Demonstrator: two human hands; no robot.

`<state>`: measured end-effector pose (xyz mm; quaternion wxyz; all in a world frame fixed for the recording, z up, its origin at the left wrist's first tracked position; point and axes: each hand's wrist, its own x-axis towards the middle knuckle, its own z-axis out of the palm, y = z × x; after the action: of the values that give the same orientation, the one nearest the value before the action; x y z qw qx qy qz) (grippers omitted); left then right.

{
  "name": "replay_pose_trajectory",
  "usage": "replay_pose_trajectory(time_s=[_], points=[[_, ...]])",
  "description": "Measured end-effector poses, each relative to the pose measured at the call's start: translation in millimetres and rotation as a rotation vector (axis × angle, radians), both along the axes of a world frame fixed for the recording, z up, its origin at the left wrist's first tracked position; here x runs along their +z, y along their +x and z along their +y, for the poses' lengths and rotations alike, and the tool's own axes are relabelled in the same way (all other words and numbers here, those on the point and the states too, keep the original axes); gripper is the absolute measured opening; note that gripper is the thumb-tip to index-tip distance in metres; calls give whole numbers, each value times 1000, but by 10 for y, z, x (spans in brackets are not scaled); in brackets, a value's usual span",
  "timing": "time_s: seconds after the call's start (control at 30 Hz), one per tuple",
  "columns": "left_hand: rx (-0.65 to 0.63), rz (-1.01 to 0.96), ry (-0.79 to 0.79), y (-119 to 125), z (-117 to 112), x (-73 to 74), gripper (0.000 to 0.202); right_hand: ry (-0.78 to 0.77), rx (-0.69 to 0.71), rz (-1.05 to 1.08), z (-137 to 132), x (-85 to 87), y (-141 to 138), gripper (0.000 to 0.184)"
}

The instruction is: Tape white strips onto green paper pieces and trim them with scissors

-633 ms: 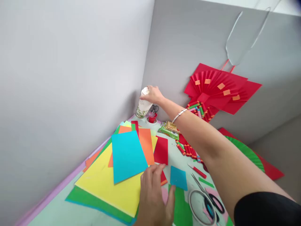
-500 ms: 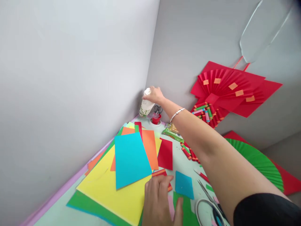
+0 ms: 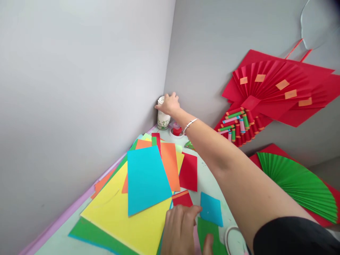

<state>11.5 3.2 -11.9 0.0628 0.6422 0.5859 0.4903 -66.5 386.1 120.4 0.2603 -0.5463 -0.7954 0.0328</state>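
Note:
Stretched far out to the corner, my right hand (image 3: 170,104) has its fingers spread beside a white paper cup (image 3: 164,121) with a green leaf pattern. The cup stands upright with a white lid, and the hand covers part of its upper right side; whether they touch I cannot tell. My left hand (image 3: 180,226) is at the bottom centre over small paper pieces, thumb apart from loosely bent fingers, with nothing visible in it. Beside it lie a blue paper square (image 3: 211,209) and a green paper piece (image 3: 208,230). A blue sheet (image 3: 147,180) tops the paper pile to its left.
A yellow sheet (image 3: 106,209) and other coloured papers lie along the wall. Near the cup is a small red container (image 3: 176,131) on a white ring. Red folded fans (image 3: 265,79) with paper rolls hang on the right wall, above a green pleated fan (image 3: 297,187).
The cup has gone from tilted in my right hand to upright, and the fingers have spread off it. My left hand stays nearly in place. The view has shifted slightly.

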Motion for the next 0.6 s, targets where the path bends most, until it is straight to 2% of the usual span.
replay_pose_trajectory(time_s=[0.13,0.27,0.4,0.5,0.53,0.6], points=[[-34,-22,1,-21,-17,35,28,76,50,6,-102,12,32,76],[-93,-38,-33,-90,-24,147,30,137,96,43,-338,66,262,71],[-154,-32,-93,-174,-24,327,30,122,141,88,-807,19,776,51],[-164,-70,-137,-209,-18,431,25,42,152,167,-1313,-102,1294,15],[-163,-96,-167,-213,-14,454,25,18,123,195,-1505,-151,1473,10],[-167,-149,-212,-213,-4,485,25,-8,29,274,-1916,-258,1820,18]])
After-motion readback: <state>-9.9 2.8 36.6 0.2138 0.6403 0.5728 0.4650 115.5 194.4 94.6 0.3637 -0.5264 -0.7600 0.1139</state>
